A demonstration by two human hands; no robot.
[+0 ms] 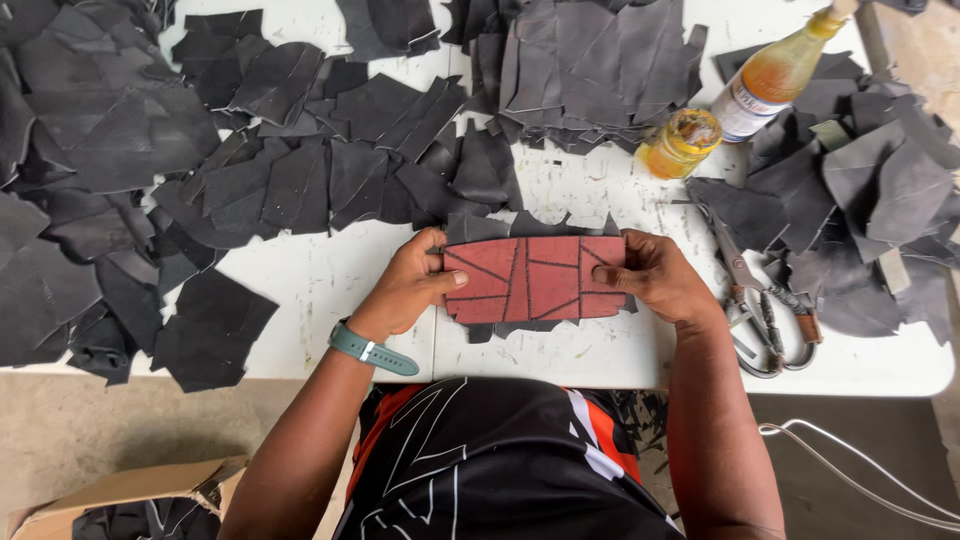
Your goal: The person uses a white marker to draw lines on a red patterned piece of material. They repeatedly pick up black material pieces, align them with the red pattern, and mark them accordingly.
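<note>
far left of the white bench [330, 290] is buried in dark grey scraps [120, 200], flat irregular cut-offs with sharp angular edges, matte, look like thin leather or rubbery sheet, overlapping each other in loose heaps. down in the bottom left corner there's a cardboard box [120, 495] on the floor with more of the same dark bits inside

moving in, the left hand [405, 290] (teal watch strap [372, 350] on the wrist) is pinching the left end of a reddish rectangular panel [535, 278], thumb on top. the panel has a slightly grainy face and is split up by dark lines into angular patches, kind of a mosaic look. it sits at the middle of the bench near the front edge, held flat just over it, with dark scrap edges poking out from behind along the top and bottom. the right hand [655, 280] grips the right end the same way, thumb pressed on the face, fingers curled under

behind it there's a neater stack of dark pieces [590, 70] at the top middle. right of that, a small amber jar [682, 143] with a yellowish glossy top, and just beside it a plastic bottle [770, 78] of orange liquid lying tilted. then metal scissors [755, 300] with wrapped handles, flat on the bench just beside the right wrist, and another pile of grey scraps [870, 210] on the far right. pale cable [860, 470] loops on the floor below
</note>
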